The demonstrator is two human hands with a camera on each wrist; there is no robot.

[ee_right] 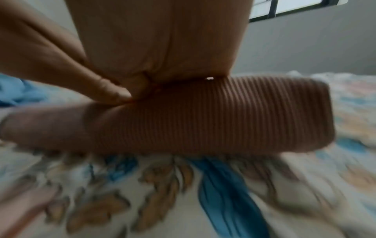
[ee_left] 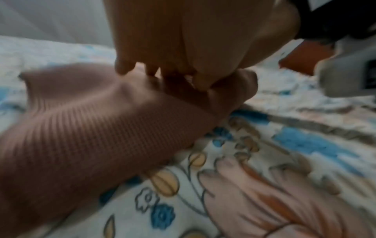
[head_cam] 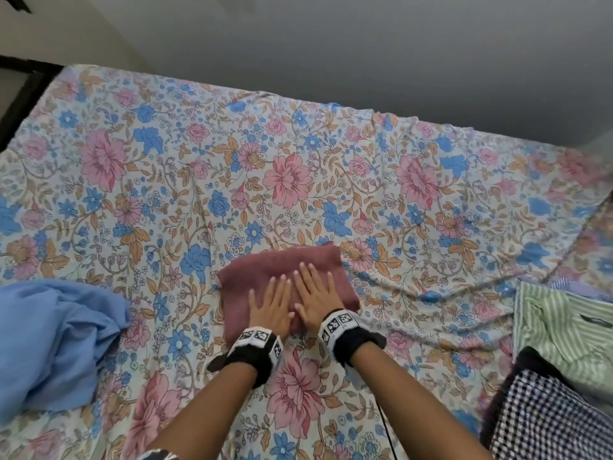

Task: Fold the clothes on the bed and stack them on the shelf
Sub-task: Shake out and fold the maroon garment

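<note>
Here both hands, left hand [head_cam: 269, 307] and right hand [head_cam: 315, 298], press flat-fingered on a folded maroon garment [head_cam: 282, 260] atop the floral bed [head_cam: 298, 161].

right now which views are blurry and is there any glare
Head view: sharp, even soft light, no glare, both hands flat on the folded top. Left wrist view: soft throughout, sheet smeared. Right wrist view: sheet streaked by motion blur, window bright but not washing anything out.

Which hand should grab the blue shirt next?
Left, probably. The blue shirt lies on the left hand's side; the right hand, also flat on the folded top, would have to cross over.
</note>
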